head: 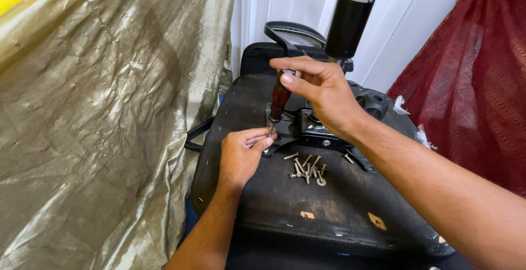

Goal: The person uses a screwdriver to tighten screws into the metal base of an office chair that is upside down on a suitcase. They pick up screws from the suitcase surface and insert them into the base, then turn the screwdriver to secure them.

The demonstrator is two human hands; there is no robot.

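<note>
An office chair seat (285, 204) lies upside down, its black fabric underside facing me. My right hand (323, 92) grips the dark red handle of a screwdriver (278, 101), held upright over the black metal mechanism plate (307, 130). My left hand (241, 158) pinches the screwdriver's shaft near its tip, at the plate's left corner. Several loose silver screws (307, 168) lie in a small pile on the seat just right of my left hand.
A black gas cylinder (350, 12) rises from the mechanism. A black armrest loop (290, 32) sits behind it. Crumpled gold fabric (104, 116) hangs on the left, dark red fabric (471, 89) on the right, a white wall behind.
</note>
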